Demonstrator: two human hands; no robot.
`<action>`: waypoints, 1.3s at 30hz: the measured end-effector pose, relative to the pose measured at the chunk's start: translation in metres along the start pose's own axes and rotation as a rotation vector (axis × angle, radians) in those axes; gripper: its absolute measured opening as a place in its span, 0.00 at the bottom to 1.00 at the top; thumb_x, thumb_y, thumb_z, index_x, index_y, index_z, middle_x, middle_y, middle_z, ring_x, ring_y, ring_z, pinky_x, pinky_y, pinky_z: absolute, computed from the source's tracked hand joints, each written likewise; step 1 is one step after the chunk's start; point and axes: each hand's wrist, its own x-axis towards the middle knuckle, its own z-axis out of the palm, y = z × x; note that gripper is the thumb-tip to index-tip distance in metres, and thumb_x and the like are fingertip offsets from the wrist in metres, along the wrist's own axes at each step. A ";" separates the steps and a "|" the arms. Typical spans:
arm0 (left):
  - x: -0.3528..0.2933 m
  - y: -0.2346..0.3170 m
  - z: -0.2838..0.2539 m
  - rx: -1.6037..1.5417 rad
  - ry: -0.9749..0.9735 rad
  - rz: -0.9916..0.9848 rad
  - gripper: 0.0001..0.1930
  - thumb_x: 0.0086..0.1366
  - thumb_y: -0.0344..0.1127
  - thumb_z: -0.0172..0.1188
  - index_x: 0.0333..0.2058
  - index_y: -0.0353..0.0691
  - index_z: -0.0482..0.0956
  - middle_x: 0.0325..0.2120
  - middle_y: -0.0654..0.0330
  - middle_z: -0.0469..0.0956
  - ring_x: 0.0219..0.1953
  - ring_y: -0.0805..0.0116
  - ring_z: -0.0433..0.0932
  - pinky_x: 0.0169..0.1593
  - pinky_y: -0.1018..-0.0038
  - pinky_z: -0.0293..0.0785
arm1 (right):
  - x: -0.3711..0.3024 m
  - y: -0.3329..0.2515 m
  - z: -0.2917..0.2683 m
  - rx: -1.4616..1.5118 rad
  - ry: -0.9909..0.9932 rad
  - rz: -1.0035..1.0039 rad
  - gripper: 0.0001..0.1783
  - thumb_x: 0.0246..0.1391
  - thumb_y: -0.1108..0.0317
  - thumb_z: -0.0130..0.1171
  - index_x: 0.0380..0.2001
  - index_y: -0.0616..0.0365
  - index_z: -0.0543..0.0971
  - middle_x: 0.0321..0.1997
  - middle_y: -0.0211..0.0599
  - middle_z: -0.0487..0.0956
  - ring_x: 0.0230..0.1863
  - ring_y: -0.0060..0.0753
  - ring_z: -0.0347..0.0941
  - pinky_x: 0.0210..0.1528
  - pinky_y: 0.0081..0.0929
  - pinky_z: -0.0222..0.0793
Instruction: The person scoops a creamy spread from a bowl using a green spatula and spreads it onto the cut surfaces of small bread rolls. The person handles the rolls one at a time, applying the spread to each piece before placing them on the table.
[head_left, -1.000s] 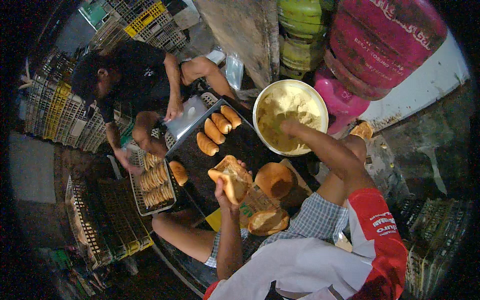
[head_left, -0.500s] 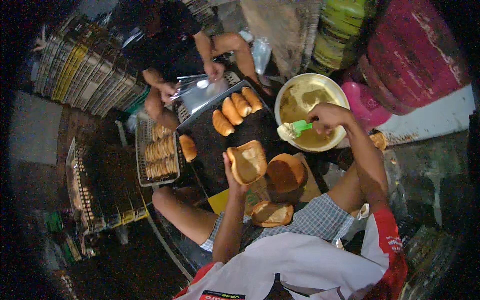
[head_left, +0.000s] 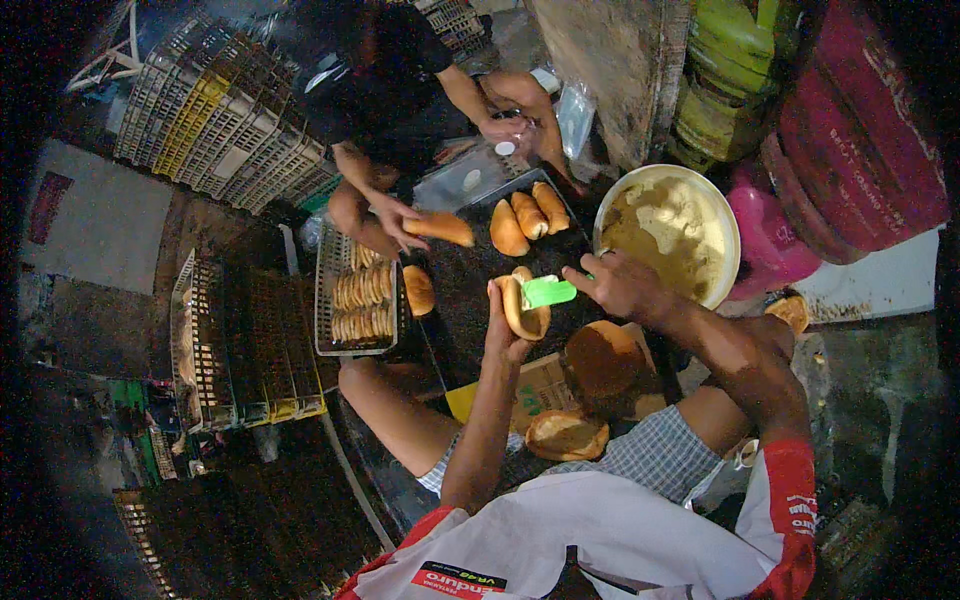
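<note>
My left hand [head_left: 504,338] holds a bread bun [head_left: 535,320] up over a dark tray [head_left: 462,335], its opening facing my right hand. My right hand [head_left: 618,288] is closed on a bright green spatula [head_left: 548,292], whose blade is at the bun's opening. Beyond that hand stands a pale round tub [head_left: 735,238] of creamy yellow spread [head_left: 665,225]. An opened bun [head_left: 567,437] rests on my lap. Nearer the tray, a round brown bread [head_left: 604,356] sits on cardboard [head_left: 543,388]. Several browned rolls [head_left: 510,228] lie at the tray's far end.
Across the tray, a co-worker's hand [head_left: 392,218] holds a roll [head_left: 440,229]; their other hand [head_left: 508,130] is by clear plastic bags [head_left: 470,180]. A basket [head_left: 325,312] of packed rolls stands left. Stacked crates [head_left: 215,110] rise behind, and a pink cylinder [head_left: 860,130] stands right.
My right hand has brought the spatula from over the tub to the bun in my left hand. The bun has turned edge-on. The co-worker has picked up a roll from the tray.
</note>
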 end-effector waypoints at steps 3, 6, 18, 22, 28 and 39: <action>-0.011 -0.014 0.028 0.123 0.084 0.045 0.25 0.69 0.48 0.54 0.58 0.38 0.66 0.51 0.53 0.73 0.53 0.58 0.75 0.59 0.60 0.73 | -0.009 0.001 -0.001 -0.111 0.041 0.071 0.23 0.55 0.66 0.49 0.54 0.54 0.75 0.34 0.37 0.72 0.32 0.41 0.75 0.35 0.37 0.73; 0.000 0.007 -0.022 0.043 0.112 0.087 0.25 0.68 0.40 0.57 0.58 0.34 0.64 0.52 0.50 0.73 0.55 0.56 0.74 0.61 0.61 0.71 | 0.007 -0.017 -0.009 -0.159 0.045 -0.045 0.23 0.54 0.66 0.50 0.54 0.54 0.75 0.36 0.37 0.73 0.33 0.40 0.76 0.36 0.36 0.73; 0.038 0.068 -0.120 0.792 0.327 0.524 0.22 0.60 0.28 0.59 0.54 0.39 0.69 0.45 0.56 0.77 0.45 0.59 0.79 0.50 0.61 0.76 | -0.029 0.058 -0.041 0.091 0.019 0.383 0.19 0.53 0.64 0.58 0.50 0.49 0.79 0.37 0.43 0.77 0.39 0.50 0.76 0.40 0.44 0.74; 0.059 0.023 -0.166 2.172 0.438 0.368 0.18 0.61 0.34 0.55 0.51 0.39 0.71 0.38 0.57 0.78 0.37 0.58 0.79 0.43 0.63 0.77 | -0.030 0.078 -0.020 0.136 -0.097 0.478 0.19 0.52 0.64 0.59 0.49 0.49 0.79 0.38 0.46 0.78 0.41 0.53 0.76 0.44 0.46 0.73; 0.084 0.077 -0.134 1.693 0.212 -0.221 0.20 0.62 0.46 0.54 0.44 0.35 0.75 0.28 0.50 0.78 0.30 0.52 0.78 0.36 0.60 0.76 | -0.032 0.085 -0.019 0.243 -0.102 0.443 0.16 0.53 0.63 0.57 0.45 0.52 0.81 0.44 0.53 0.79 0.45 0.56 0.76 0.50 0.48 0.71; 0.038 -0.049 -0.016 2.387 -0.013 0.543 0.44 0.56 0.56 0.64 0.65 0.40 0.57 0.63 0.40 0.57 0.62 0.37 0.61 0.61 0.43 0.59 | -0.059 0.140 -0.001 0.129 -0.462 0.601 0.12 0.39 0.73 0.58 0.31 0.61 0.82 0.27 0.53 0.80 0.33 0.51 0.80 0.35 0.45 0.74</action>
